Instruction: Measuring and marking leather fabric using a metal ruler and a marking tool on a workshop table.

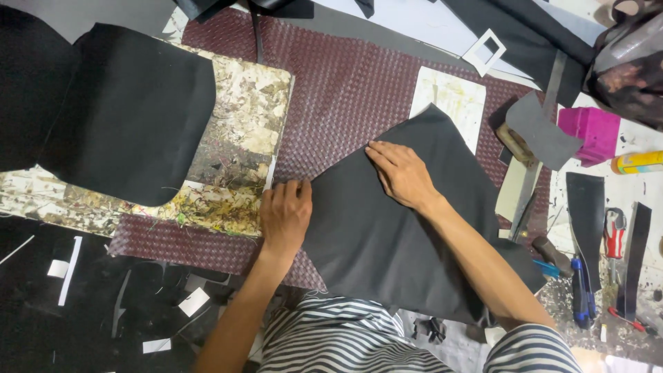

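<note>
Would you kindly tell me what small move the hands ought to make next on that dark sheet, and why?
Probably sweep the right hand outward to smooth the dark sheet. Both hands lie flat, the left hand at its left corner, and the sheet sits skewed over the woven maroon mat.

Open woven maroon mat (345,90) above the hands; tool clutter (594,255) and pink box (589,132) crowding the right.
</note>
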